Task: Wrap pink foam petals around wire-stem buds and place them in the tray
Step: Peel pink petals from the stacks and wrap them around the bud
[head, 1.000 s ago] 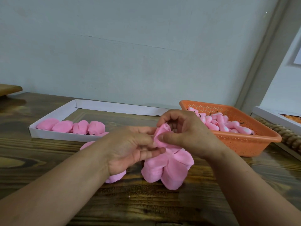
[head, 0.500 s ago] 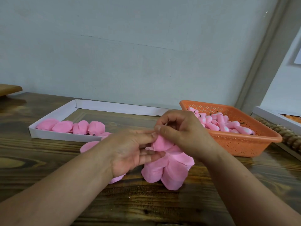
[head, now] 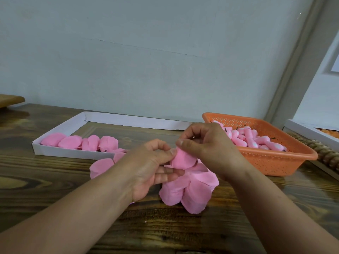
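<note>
Taking the white cardboard tray (head: 73, 153) as the landmark: inside it, along its near wall, lie about 4 finished pink wrapped buds (head: 88, 143) in a row, and just outside its near right corner a loose pink petal sheet (head: 101, 166) rests on the dark wooden table (head: 36, 180). Right of the tray, the left hand (head: 150, 167) has its fingers curled, thumb and forefinger pinching the left edge of the pink foam petal piece (head: 183, 159) being wrapped, lower fingers supporting it beneath. The right hand (head: 205, 145) pinches the top of the same piece from the far side; whether a wire stem sits inside cannot be told, as the hands hide it. The unwrapped lobes (head: 190, 191) hang down to the table, nearer the person than the tray. Further right stands an orange perforated basket (head: 275, 160) holding bare pink buds (head: 251, 139). Judging by the drape and creases, the foam is very light, thin, soft and easily torn or dented, so it likely wants a gentle fingertip pinch near the bud's base, where layers overlap, rather than at the loose lobe edges.
</note>
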The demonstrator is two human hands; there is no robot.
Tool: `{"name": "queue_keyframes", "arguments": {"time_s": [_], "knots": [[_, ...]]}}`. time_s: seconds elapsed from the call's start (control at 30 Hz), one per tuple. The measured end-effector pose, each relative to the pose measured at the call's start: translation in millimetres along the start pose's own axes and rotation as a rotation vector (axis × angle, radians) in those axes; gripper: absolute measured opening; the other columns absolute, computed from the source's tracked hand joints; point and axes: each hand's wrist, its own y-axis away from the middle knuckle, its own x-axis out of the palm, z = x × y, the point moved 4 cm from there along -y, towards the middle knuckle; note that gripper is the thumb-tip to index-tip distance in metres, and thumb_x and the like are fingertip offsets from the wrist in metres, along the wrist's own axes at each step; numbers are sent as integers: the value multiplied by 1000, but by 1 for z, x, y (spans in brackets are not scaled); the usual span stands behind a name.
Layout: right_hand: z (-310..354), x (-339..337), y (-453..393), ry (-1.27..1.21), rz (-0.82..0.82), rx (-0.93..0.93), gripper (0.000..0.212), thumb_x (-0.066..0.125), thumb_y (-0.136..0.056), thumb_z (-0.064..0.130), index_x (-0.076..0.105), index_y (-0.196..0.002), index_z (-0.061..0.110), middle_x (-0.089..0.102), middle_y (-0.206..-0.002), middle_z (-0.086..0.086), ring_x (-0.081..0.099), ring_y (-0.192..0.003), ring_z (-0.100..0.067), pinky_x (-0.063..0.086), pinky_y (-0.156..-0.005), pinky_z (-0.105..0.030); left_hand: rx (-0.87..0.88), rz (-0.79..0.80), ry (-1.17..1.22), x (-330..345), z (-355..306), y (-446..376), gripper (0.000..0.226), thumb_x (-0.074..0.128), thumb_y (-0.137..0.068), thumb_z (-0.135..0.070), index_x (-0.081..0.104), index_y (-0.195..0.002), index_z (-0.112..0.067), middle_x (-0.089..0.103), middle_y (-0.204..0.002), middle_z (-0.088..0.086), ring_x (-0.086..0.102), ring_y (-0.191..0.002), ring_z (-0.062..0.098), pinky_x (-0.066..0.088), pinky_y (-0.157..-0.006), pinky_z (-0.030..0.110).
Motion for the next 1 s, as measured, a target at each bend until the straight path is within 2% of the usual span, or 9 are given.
{"name": "queue_keyframes", "arguments": {"time_s": [0.1, 0.23, 0.3, 0.43, 0.57, 0.7, 0.87, 1.0], "knots": [[-1, -1, 0, 4, -48, 24, 20, 68, -82, 9, 63, -64, 16, 62, -57, 2, 56, -53, -10, 47, -49, -27, 50, -14, -21, 1, -1, 0, 7, 62, -88, -8, 58, -85, -13, 72, -70, 10, 71, -62, 22, 56, -51, 23], [-2, -3, -1, -12, -138, 62, 26, 68, -82, 6, 60, -59, 16, 58, -47, 7, 53, -43, -7, 48, -44, -23, 96, -10, -32, 3, -1, 0, 11, 66, -83, -5, 62, -88, -15, 73, -73, 10, 71, -66, 21, 58, -57, 24], [-3, -2, -1, -15, -174, 92, 26, 67, -82, 5, 59, -59, 14, 57, -47, 6, 53, -42, -11, 46, -41, -24, 111, -16, -43, 3, 0, 1, 16, 68, -82, -4, 62, -92, -15, 74, -76, 11, 70, -65, 19, 57, -58, 23], [-3, -2, -1, 16, -251, 109, 23, 67, -82, 6, 60, -60, 12, 57, -55, -4, 53, -49, -18, 48, -48, -32, 144, -40, -42, 5, 0, 1, 21, 67, -82, -3, 63, -96, -17, 73, -70, 5, 68, -60, 13, 53, -52, 20], [-2, -2, 1, -23, -291, 120, 22, 66, -83, 5, 59, -61, 7, 57, -53, -7, 49, -34, -12, 38, -35, -20, 170, -49, -54, 7, 0, 3, 23, 66, -85, -5, 66, -100, -22, 71, -65, 0, 64, -55, 6, 50, -48, 17], [-1, -1, 2, 3, -304, 115, 21, 66, -83, 6, 60, -63, 6, 57, -52, -6, 49, -35, -13, 37, -35, -19, 175, -22, -50, 12, 1, 4, 22, 60, -90, -8, 64, -108, -22, 74, -71, -3, 66, -53, 7, 46, -43, 16], [-1, 0, 2, 39, -310, 119, 19, 66, -82, 7, 62, -63, 5, 58, -54, -5, 55, -49, -20, 46, -44, -29, 123, 5, -27, 13, 4, 4, 21, 59, -91, -11, 66, -110, -17, 76, -81, 4, 69, -60, 11, 48, -45, 17], [-3, -2, 0, 11, -239, 155, 22, 66, -83, 10, 61, -64, 0, 54, -50, -4, 51, -42, -15, 43, -40, -24, -13, 93, 117, 13, 7, 3, 24, 65, -77, -12, 67, -101, -11, 74, -78, 10, 71, -62, 18, 51, -45, 19]]}}
